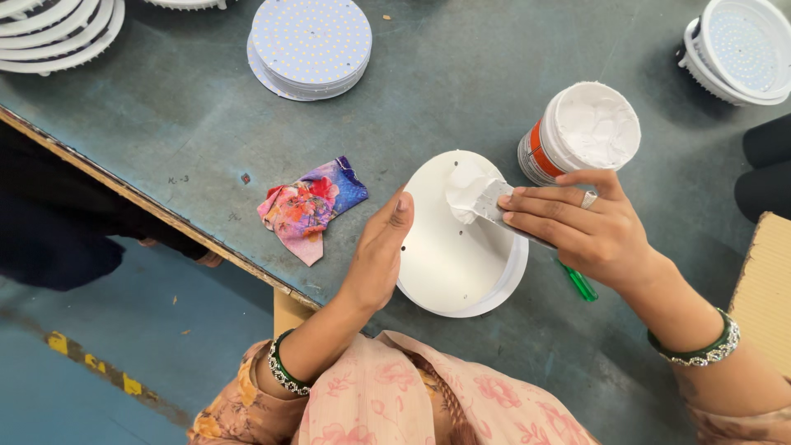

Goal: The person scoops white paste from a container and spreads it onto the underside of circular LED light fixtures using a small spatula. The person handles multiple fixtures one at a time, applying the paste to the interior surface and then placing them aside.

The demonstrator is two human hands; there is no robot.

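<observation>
A white round plate (449,255) lies on the grey-green table in front of me. My left hand (379,247) rests against the plate's left edge, fingers straight and together, steadying it. My right hand (585,227) grips a flat metal spatula (492,200) with a green handle end (579,283) sticking out below the hand. The blade carries a lump of white paste (463,198) and touches the plate's upper part. An open tub of white paste (585,132) with an orange band stands just beyond my right hand.
A colourful floral rag (309,206) lies left of the plate. A stack of round LED boards (311,45) sits at the back, white round housings (741,49) at the back right, more at the back left (58,29). The table edge (165,218) runs diagonally at left.
</observation>
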